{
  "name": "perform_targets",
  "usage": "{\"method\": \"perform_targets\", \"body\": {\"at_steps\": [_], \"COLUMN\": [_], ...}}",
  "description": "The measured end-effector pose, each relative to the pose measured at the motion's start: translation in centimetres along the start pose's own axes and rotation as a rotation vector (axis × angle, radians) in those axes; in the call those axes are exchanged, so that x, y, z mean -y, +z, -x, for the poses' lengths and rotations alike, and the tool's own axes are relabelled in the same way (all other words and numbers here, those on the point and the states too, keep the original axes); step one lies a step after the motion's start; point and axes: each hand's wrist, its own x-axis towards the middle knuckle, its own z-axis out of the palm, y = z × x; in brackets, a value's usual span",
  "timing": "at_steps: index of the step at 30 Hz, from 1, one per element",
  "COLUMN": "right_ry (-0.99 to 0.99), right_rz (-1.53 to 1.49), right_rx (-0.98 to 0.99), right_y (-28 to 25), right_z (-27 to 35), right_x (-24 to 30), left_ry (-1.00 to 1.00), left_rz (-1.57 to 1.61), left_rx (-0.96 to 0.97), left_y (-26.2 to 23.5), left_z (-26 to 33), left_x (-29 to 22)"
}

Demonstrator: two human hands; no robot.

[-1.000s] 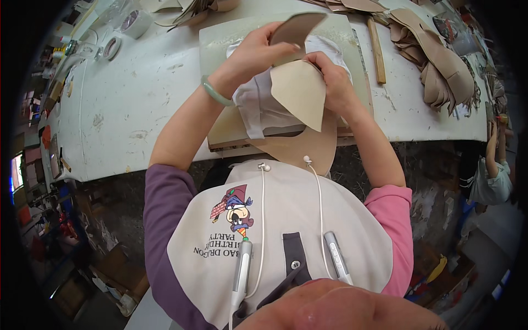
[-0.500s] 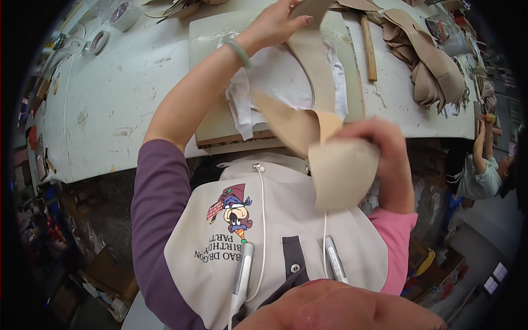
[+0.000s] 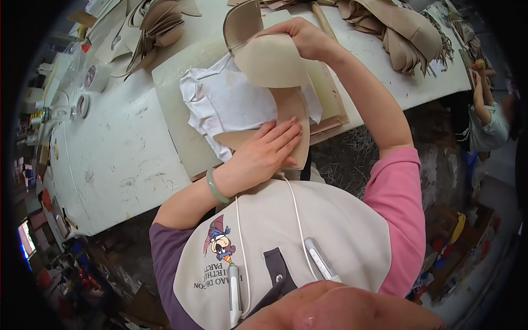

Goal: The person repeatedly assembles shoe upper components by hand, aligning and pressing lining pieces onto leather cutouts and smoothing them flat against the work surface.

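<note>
A long, curved beige leather-like piece point(image 3: 269, 63) lies partly over a white cloth point(image 3: 236, 99) on a pale board point(image 3: 170, 96). My left hand point(image 3: 263, 147) rests flat on the near end of the piece, fingers stretched out and pointing to the right. At the far end, my right hand point(image 3: 303, 38) is closed on the piece, whose wide end flap is lifted and bent over. Under my right palm the gripped edge is hidden. A pointed tan strip of the material shows beside my left wrist.
Fanned stacks of brown cut pieces lie at the far left point(image 3: 157, 33) and far right point(image 3: 388, 38) of the white table point(image 3: 124, 148). A wooden stick point(image 3: 323, 22) is beyond my right hand. Tape rolls point(image 3: 82, 105) sit at left. Another person point(image 3: 487, 124) works at the right edge.
My left hand has come from the far end down to the near end and now lies flat. My right hand has moved up from near my body to the far end, swinging the flap with it.
</note>
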Motion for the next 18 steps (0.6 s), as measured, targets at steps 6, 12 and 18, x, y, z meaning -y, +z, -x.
{"method": "perform_targets", "body": {"at_steps": [6, 12, 18], "right_ry": [0.201, 0.133, 0.011], "right_rz": [0.302, 0.429, 0.532], "right_rx": [-0.035, -0.042, -0.089], "right_y": [-1.0, -0.1, -0.2], "right_z": [-1.0, -1.3, -1.3], "right_x": [-0.4, -0.7, -3.0], "left_ry": [0.033, 0.086, 0.078], "left_rz": [0.076, 0.053, 0.118], "left_rx": [0.024, 0.008, 0.046], "left_y": [-0.6, -0.6, -0.8], "left_z": [-1.4, -1.5, -1.9], "left_x": [1.3, 2.2, 2.5]}}
